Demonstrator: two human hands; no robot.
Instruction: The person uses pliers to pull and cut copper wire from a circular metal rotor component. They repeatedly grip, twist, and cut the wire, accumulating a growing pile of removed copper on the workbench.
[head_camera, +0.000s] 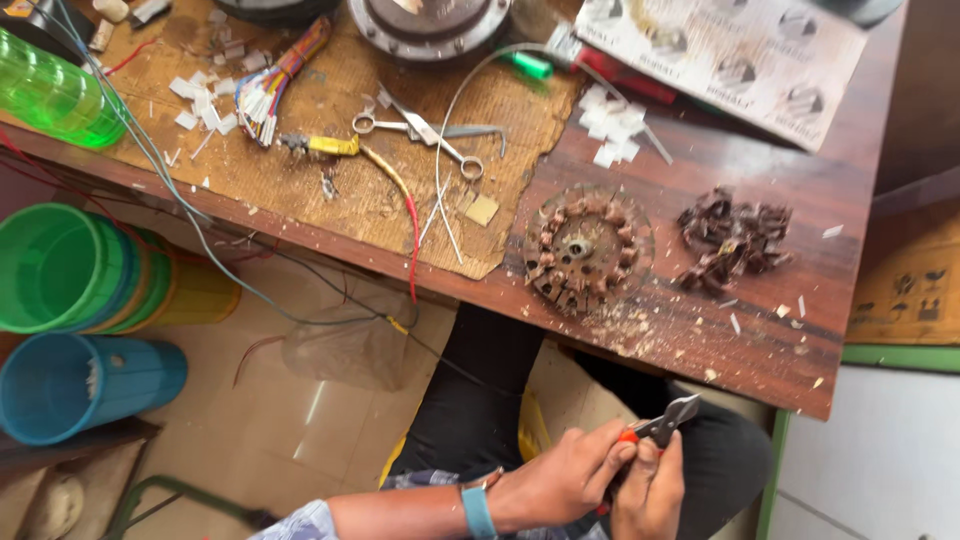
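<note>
Both my hands are low in the view, over my lap and below the table's front edge. My left hand (560, 480), with a blue wristband, is closed around the red handles of a pair of cutting pliers (668, 420). My right hand (648, 495) grips the same pliers from beneath. The grey jaws point up and to the right, and nothing shows between them. On the table above lies a round motor stator (582, 248) stripped of wire. A pile of dark pieces (732, 240) lies to its right.
The wooden table (760, 350) carries a cardboard sheet (330, 200) with scissors (430, 132), a coloured wire bundle (275, 85), white scraps and a motor hub (430, 25). A green bottle (55, 92) lies far left. Stacked green buckets (60, 268) and a blue bucket (70, 385) stand on the floor.
</note>
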